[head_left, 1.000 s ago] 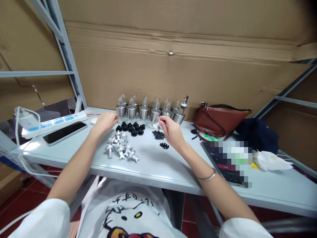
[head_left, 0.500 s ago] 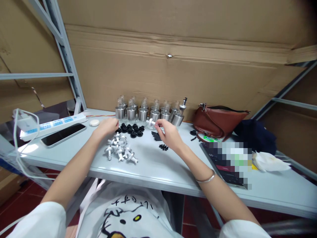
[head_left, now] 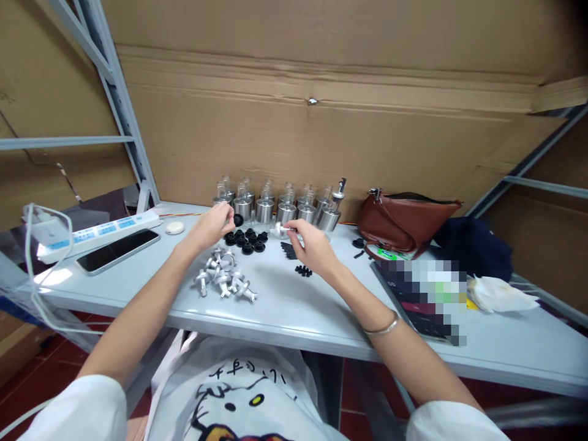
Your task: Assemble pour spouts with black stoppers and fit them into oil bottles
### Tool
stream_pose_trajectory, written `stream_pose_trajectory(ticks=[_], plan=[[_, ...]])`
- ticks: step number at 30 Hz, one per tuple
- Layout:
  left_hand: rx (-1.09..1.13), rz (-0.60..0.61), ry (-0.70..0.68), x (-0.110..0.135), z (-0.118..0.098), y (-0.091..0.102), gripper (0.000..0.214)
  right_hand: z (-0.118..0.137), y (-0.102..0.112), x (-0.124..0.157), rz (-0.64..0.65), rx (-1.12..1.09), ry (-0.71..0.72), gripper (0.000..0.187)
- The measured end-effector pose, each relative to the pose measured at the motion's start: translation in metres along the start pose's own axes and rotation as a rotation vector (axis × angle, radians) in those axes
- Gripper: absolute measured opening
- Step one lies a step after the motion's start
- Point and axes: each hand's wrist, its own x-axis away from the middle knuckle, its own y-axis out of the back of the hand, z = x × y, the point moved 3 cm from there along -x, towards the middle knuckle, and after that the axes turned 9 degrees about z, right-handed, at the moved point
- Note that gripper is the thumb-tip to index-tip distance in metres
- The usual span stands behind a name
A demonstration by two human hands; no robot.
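Closed on a round black stopper (head_left: 237, 220), my left hand (head_left: 215, 224) is above the left end of the black stopper pile (head_left: 247, 240). My right hand (head_left: 313, 245) pinches a silver pourer spout (head_left: 279, 229) by one end, its wide disc pointing left. Several more silver spouts (head_left: 225, 275) lie heaped nearer the front edge. Thin black tubes (head_left: 288, 250) lie beneath my right hand, with small black caps (head_left: 304, 271) just in front of them. Glass bottles with steel sleeves (head_left: 264, 210) stand in rows behind both hands; one at the right carries a fitted pourer (head_left: 339, 194).
A phone (head_left: 118, 250), a power strip (head_left: 105, 231) and a round white case (head_left: 174, 228) lie on the left. On the right are a brown handbag (head_left: 407, 220), a partly blurred tablet (head_left: 408, 300), a dark cloth item (head_left: 475, 251) and white tissue (head_left: 503, 294). Cardboard (head_left: 321, 141) walls the back.
My left hand has lifted and moved right, now with a black stopper in its fingers. The spout in my right hand has turned slightly; that hand stays almost in place.
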Motion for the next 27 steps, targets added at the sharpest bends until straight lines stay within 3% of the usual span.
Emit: stream_pose_trajectory(ticks=[3,6,10,12,18,27], plan=[[0.103,-0.193,-0.195,0.001,-0.018,-0.002,0.006,-0.003,-0.001,0.0,-0.028,-0.1,-0.07,0.011],[0.125,-0.318,-0.362,0.005,-0.033,-0.005,0.01,-0.004,0.0,-0.001,-0.051,-0.355,-0.157,0.006],[0.103,-0.372,-0.449,0.01,-0.045,-0.007,0.014,-0.004,-0.004,-0.004,-0.02,-0.88,-0.269,0.022],[0.1,-0.347,-0.452,0.012,-0.049,-0.009,0.014,-0.005,-0.004,-0.006,-0.019,-1.02,-0.296,0.028],[0.1,-0.285,-0.459,0.015,-0.058,-0.014,0.012,-0.007,-0.005,-0.006,0.046,-1.127,-0.322,0.031],[0.113,-0.316,-0.485,0.017,-0.061,-0.013,0.012,-0.002,-0.007,-0.006,0.09,-1.163,-0.316,0.033]])
